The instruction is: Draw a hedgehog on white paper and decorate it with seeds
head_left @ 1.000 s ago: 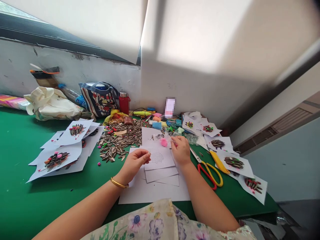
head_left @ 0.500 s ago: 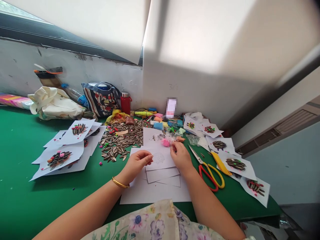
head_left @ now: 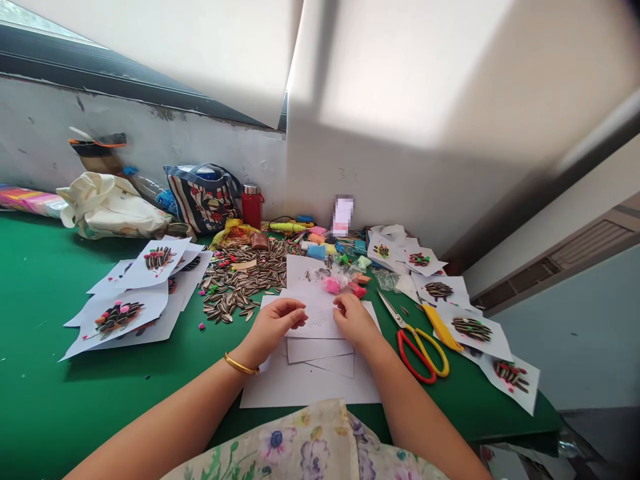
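My left hand (head_left: 281, 325) hovers at the left edge of a white sheet with a faint drawing (head_left: 316, 315), thumb and fingertips pinched together on something I cannot make out. At the sheet's right side my right hand (head_left: 354, 320) has its thumb and fingers closed too; what lies between them is too small to name. More white paper (head_left: 320, 387) lies beneath. Just beyond my hands are lumps of pink clay (head_left: 331, 285) and red clay (head_left: 358, 290) in clear wrapping. A heap of striped seeds (head_left: 250, 277) spreads to the left.
Scissors (head_left: 415, 343) with red and yellow handles and a yellow tool (head_left: 443, 328) lie right of my right arm. Seed-decorated sheets lie at the left (head_left: 155, 293) and right (head_left: 480, 327). Bags (head_left: 203, 200) and a red bottle (head_left: 251, 207) stand along the wall.
My right hand has moved slightly left and nearer to me, uncovering the red clay. The drawn sheet and the papers under it have shifted a little left. My left hand is nearly unmoved.
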Tool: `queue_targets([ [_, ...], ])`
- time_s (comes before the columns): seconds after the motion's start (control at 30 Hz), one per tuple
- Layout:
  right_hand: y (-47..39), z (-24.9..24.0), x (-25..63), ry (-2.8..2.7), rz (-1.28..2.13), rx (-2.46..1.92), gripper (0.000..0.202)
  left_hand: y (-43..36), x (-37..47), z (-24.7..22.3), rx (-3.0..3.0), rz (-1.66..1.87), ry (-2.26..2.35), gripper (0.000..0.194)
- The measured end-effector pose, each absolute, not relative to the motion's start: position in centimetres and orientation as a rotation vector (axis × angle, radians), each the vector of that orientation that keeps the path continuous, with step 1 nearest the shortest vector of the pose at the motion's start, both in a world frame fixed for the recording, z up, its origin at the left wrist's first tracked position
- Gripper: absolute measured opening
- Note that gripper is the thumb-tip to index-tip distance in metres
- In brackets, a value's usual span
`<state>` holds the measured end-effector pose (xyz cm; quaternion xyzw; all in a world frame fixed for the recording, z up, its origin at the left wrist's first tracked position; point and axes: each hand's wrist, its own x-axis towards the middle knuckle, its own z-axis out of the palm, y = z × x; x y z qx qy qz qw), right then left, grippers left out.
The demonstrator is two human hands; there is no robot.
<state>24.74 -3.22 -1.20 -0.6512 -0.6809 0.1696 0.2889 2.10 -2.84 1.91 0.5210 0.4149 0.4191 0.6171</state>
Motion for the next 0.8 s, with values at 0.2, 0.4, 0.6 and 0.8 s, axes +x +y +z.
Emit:
queue_targets([
  [0.2, -4.2, 0.1, 23.4, -1.784, 0.391, -1.466, 0.015, -2.9, 2.2, 2.1, 1.162, 0.945, 0.925, 0.042],
  [0.4, -6.3, 1.4, 20.3, -1.932, 0.408, -1.067, 0.018, -2.9, 2.0, 1.6, 1.36, 0.915, 0.889, 0.03],
  [0.6, -6.6, 1.2, 19.1, -1.878, 0.407, -1.092, 0.009, -2.9, 1.9, 1.9, 1.475, 0.918, 0.934, 0.028],
  [0.8, -6.5, 1.2, 19.6, -1.883, 0.419, -1.034, 0.01, -3.2, 2.1, 2.3, 1.449, 0.843, 0.892, 0.032],
])
